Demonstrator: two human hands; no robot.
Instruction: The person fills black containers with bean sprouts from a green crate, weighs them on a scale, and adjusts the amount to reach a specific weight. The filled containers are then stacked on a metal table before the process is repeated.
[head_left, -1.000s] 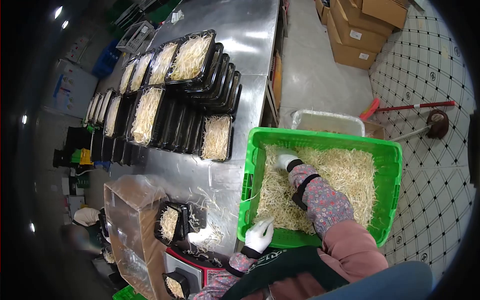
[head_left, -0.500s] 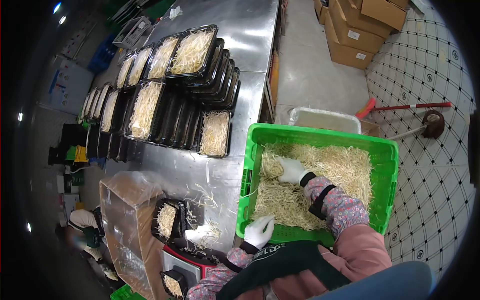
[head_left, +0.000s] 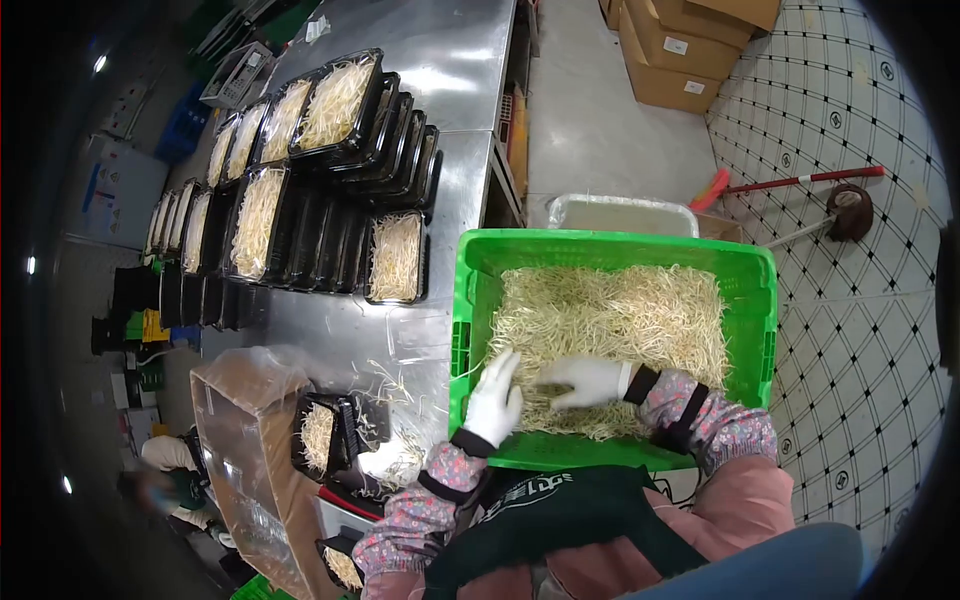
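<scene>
A green crate (head_left: 620, 245) of loose bean sprouts (head_left: 660, 310) stands right in front of me. My left hand (head_left: 493, 402), in a white glove, is over the crate's near left side with its fingers stretched out. Beside it, my right hand (head_left: 585, 383), also white-gloved, rests low over the sprouts, fingers pointing left and thumb apart. A gap with sprouts in it separates the two hands. I see no clump held in either hand, though the right fingertips partly meet the sprouts.
To the left, a steel table (head_left: 440, 170) carries stacked black trays (head_left: 335, 105) of sprouts. Nearer are a plastic-lined box (head_left: 245, 440), a sprout tray (head_left: 318, 440) and scattered sprouts. Cardboard boxes (head_left: 680, 50) and a red-handled broom (head_left: 800, 180) are beyond the crate. Another person is at far left.
My right hand has come back from the crate's far left toward the near side. My left hand has moved up from the near rim over the sprouts, its fingers now extended. The view has shifted.
</scene>
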